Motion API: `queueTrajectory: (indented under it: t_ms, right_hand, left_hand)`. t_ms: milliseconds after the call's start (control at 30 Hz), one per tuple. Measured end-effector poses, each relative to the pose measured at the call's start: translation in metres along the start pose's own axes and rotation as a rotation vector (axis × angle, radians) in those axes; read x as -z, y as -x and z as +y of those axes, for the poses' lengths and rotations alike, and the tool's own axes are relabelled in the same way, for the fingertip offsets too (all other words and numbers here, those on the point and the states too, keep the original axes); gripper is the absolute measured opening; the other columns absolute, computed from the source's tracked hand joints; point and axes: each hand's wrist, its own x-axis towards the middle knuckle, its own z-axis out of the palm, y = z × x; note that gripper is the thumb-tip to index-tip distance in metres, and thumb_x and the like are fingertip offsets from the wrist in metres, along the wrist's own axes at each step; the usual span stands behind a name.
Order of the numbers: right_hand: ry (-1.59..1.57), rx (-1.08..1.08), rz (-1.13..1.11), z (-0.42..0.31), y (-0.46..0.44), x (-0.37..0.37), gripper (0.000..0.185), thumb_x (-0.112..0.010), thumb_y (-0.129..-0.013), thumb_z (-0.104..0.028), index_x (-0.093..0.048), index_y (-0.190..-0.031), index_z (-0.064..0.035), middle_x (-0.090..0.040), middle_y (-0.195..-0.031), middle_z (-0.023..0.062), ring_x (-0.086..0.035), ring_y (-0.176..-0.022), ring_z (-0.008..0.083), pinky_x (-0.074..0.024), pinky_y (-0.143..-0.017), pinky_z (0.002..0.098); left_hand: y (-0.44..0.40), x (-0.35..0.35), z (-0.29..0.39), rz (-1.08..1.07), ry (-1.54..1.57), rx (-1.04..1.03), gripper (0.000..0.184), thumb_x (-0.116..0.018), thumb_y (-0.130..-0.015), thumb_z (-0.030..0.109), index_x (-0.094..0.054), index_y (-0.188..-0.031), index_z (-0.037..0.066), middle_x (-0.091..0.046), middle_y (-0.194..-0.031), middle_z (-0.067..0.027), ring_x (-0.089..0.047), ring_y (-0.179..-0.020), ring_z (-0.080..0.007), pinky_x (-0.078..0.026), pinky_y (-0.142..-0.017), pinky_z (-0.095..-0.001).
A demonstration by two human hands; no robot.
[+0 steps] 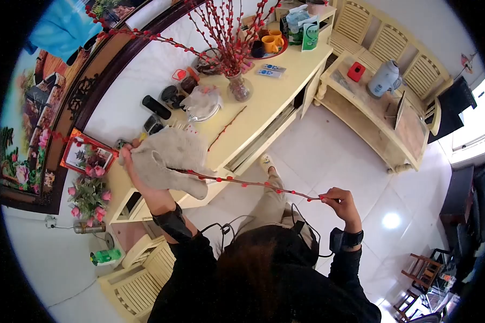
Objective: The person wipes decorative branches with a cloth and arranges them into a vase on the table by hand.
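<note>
The right grip (335,201) is pinched closed on one end of a red-budded branch (253,184), held above tiled floor (355,153); grey cloth (172,151) is clasped in the left grip (126,153) at the cream desk (285,89), where a vase (239,88) is set.

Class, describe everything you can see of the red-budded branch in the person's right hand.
The branch is thin, brown and woody-looking, gently curved, with small, rounded red buds spaced along it. It slopes slightly down across the view, in the air beside the cream cabinet. The right hand pinches one end; the darker other end meets the grey cloth in the left hand. Whether the cloth wraps it is unclear.
</note>
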Motion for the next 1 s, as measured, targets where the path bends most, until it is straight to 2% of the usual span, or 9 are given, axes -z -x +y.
queueTrajectory:
  t_ms: [67, 167, 233, 300, 400, 533, 733, 833, 1000]
  right_hand:
    - [-0.005, -0.01, 0.005, 0.002, 0.0, -0.002, 0.01, -0.062, -0.07, -0.005, -0.062, -0.078, 0.001, -0.054, -0.061, 0.0082, -0.046, -0.057, 0.0144, -0.0354, -0.051, 0.0252]
    - [-0.037, 0.002, 0.055, 0.012, 0.003, -0.003, 0.009, -0.061, -0.07, -0.004, -0.062, -0.077, 0.002, -0.053, -0.059, 0.0062, -0.047, -0.057, 0.0125, -0.0349, -0.051, 0.0236]
    - [0.0, -0.035, 0.064, 0.021, 0.005, 0.002, 0.01, -0.06, -0.071, -0.006, -0.062, -0.075, 0.0028, -0.052, -0.058, 0.0047, -0.045, -0.056, 0.0103, -0.0333, -0.051, 0.0221]
    - [-0.047, -0.092, 0.1, 0.024, 0.008, 0.005, 0.006, -0.058, -0.07, -0.002, -0.062, -0.073, 0.0018, -0.053, -0.06, 0.0027, -0.044, -0.056, 0.0083, -0.0328, -0.05, 0.0207]
    - [-0.127, -0.138, 0.117, 0.026, 0.009, 0.01, 0.007, -0.06, -0.07, -0.003, -0.062, -0.074, 0.0024, -0.055, -0.061, 0.0039, -0.044, -0.056, 0.0092, -0.0329, -0.05, 0.0209]
    - [-0.181, -0.153, 0.136, 0.02, 0.01, 0.014, 0.011, -0.06, -0.071, -0.007, -0.062, -0.074, 0.0037, -0.054, -0.061, 0.0038, -0.043, -0.056, 0.01, -0.0327, -0.05, 0.0219]
    - [-0.222, -0.132, 0.164, 0.016, 0.01, 0.025, 0.012, -0.06, -0.071, -0.009, -0.061, -0.071, 0.0027, -0.054, -0.06, 0.0039, -0.043, -0.054, 0.0084, -0.0324, -0.048, 0.0202]
    - [-0.21, -0.121, 0.16, 0.017, 0.01, 0.031, 0.011, -0.059, -0.071, -0.008, -0.061, -0.071, 0.0024, -0.054, -0.06, 0.0039, -0.044, -0.053, 0.0084, -0.0324, -0.048, 0.0196]
    - [-0.156, -0.103, 0.144, 0.018, 0.008, 0.034, 0.009, -0.058, -0.07, -0.005, -0.062, -0.073, 0.002, -0.054, -0.06, 0.003, -0.044, -0.053, 0.0081, -0.0323, -0.047, 0.0194]
  left_hand:
    - [-0.011, 0.021, -0.008, -0.058, 0.106, 0.065, 0.03, -0.045, -0.085, 0.032, -0.045, -0.105, 0.011, -0.05, -0.102, -0.0028, -0.046, -0.099, -0.0165, -0.035, -0.088, -0.0313]
    - [-0.005, 0.021, -0.018, -0.084, 0.108, 0.135, 0.03, -0.047, -0.084, 0.03, -0.046, -0.105, 0.008, -0.05, -0.103, -0.0036, -0.047, -0.098, -0.0153, -0.037, -0.085, -0.0298]
    - [0.006, -0.001, -0.017, 0.168, -0.074, 0.057, 0.034, -0.049, -0.082, 0.029, -0.044, -0.107, 0.006, -0.05, -0.103, -0.005, -0.048, -0.096, -0.0157, -0.039, -0.083, -0.0294]
    - [0.013, -0.016, -0.007, -0.021, -0.118, 0.025, 0.044, -0.055, -0.078, 0.032, -0.042, -0.11, 0.005, -0.05, -0.103, -0.0064, -0.049, -0.095, -0.017, -0.04, -0.082, -0.0296]
    - [0.011, -0.02, -0.011, -0.152, -0.023, 0.045, 0.055, -0.063, -0.071, 0.034, -0.04, -0.112, 0.004, -0.05, -0.103, -0.0066, -0.05, -0.093, -0.0173, -0.041, -0.081, -0.0296]
    - [0.014, -0.03, -0.002, -0.155, 0.016, 0.064, 0.066, -0.068, -0.065, 0.037, -0.038, -0.114, 0.004, -0.049, -0.104, -0.0066, -0.048, -0.097, -0.0179, -0.04, -0.084, -0.0304]
    - [0.006, -0.02, 0.001, -0.137, 0.183, 0.069, 0.062, -0.055, -0.076, 0.041, -0.032, -0.123, 0.007, -0.043, -0.115, -0.006, -0.042, -0.107, -0.019, -0.033, -0.091, -0.0319]
    - [-0.002, -0.022, 0.009, -0.209, 0.149, 0.015, 0.055, -0.037, -0.084, 0.044, -0.028, -0.127, 0.011, -0.037, -0.124, -0.006, -0.036, -0.113, -0.0208, -0.027, -0.096, -0.0348]
    - [-0.007, -0.025, 0.02, -0.172, 0.167, -0.022, 0.054, -0.037, -0.084, 0.045, -0.031, -0.124, 0.009, -0.039, -0.122, -0.0063, -0.038, -0.111, -0.0207, -0.029, -0.093, -0.034]
